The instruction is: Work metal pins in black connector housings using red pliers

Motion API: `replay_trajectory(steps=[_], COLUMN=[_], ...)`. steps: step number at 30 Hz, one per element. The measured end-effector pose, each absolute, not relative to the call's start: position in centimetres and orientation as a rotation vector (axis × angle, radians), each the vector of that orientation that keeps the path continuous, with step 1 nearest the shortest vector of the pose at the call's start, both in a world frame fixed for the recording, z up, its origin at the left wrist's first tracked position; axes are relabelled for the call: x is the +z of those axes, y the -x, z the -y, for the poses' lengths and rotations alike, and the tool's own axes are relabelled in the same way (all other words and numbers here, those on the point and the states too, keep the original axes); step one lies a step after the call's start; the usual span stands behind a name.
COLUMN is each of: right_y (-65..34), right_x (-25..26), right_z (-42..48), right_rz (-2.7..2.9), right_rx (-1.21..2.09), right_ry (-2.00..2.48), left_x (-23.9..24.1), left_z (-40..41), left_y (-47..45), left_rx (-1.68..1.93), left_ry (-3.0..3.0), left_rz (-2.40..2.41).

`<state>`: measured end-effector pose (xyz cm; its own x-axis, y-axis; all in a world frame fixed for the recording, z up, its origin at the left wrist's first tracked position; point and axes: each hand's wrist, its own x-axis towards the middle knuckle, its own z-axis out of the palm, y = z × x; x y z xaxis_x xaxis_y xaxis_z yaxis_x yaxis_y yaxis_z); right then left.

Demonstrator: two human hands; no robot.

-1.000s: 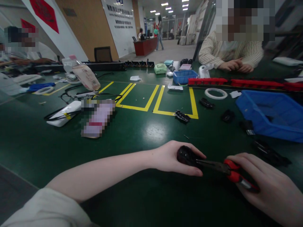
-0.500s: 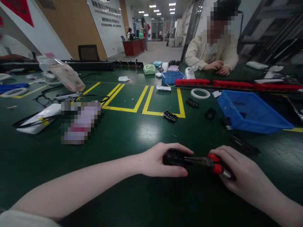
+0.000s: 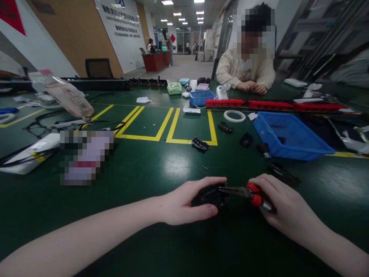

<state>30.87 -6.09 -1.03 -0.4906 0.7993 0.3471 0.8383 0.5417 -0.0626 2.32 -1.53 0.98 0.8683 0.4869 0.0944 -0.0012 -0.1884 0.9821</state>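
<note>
My left hand (image 3: 190, 202) is closed round a black plastic part (image 3: 211, 195), thumb along the near side and fingers along the far side. In my right hand (image 3: 284, 200) is a pair of needle-nose pliers (image 3: 253, 193) with red handles. Their long jaws point left and reach the right end of the black part; whether they pinch anything there is too small to make out. Beyond my hands a thin metal pin (image 3: 205, 167) lies on the green table. Farther off is another black part (image 3: 200, 144) with an uneven, open-looking surface.
A blue bin (image 3: 294, 134) stands at the right, with black pieces (image 3: 284, 174) near it. A white ring (image 3: 234, 116) and red strips (image 3: 269, 105) lie farther back. A phone (image 3: 89, 157), cables and a tilted bottle (image 3: 69, 96) are at the left. A person (image 3: 246, 69) sits opposite.
The whole view has shifted slightly to the left. The black part has turned a little in my left hand, showing more of its uneven side, and the plier tips now overlap its upper right.
</note>
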Motion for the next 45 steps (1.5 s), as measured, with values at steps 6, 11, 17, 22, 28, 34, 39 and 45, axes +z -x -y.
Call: replay_trajectory(steps=[6,11,17,22,28,34,39,45], right_y=[-30.8,-30.6,-30.7,-30.4,-29.9,-29.8,-29.6,-29.7], right_x=[-1.7,-1.6,-1.7,-1.5,-1.2,-0.9,-0.7,-0.3], right_z=[6.4,6.5,6.1,6.2,6.7,6.7,6.6,6.6], right_rz=[2.38,2.372,2.353,2.364,2.321,2.29,2.15,2.102], right_rx=[-0.085,-0.028,0.026,0.015,0.033,0.06,0.12,0.08], right_ry=[1.423,1.462,1.458,1.401,1.396,1.379,1.369,1.335], left_x=[0.7,0.9,1.1,1.3,1.4,0.7,-0.4,-1.1], left_z=[1.4,1.4,1.3,1.4,1.4,0.8,0.2,-0.2], left_y=[-2.3,-2.3,-2.5,-2.6,-2.7,-2.6,-2.6,-2.7], left_rx=[0.457,0.438,0.398,0.404,0.373,0.384,0.466,0.509], left_ry=[-1.75,-1.758,-1.767,-1.749,-1.694,-1.425,-1.28,-1.253], left_rz=[-0.376,-0.385,-0.452,-0.489,-0.502,-0.452,-0.377,-0.351])
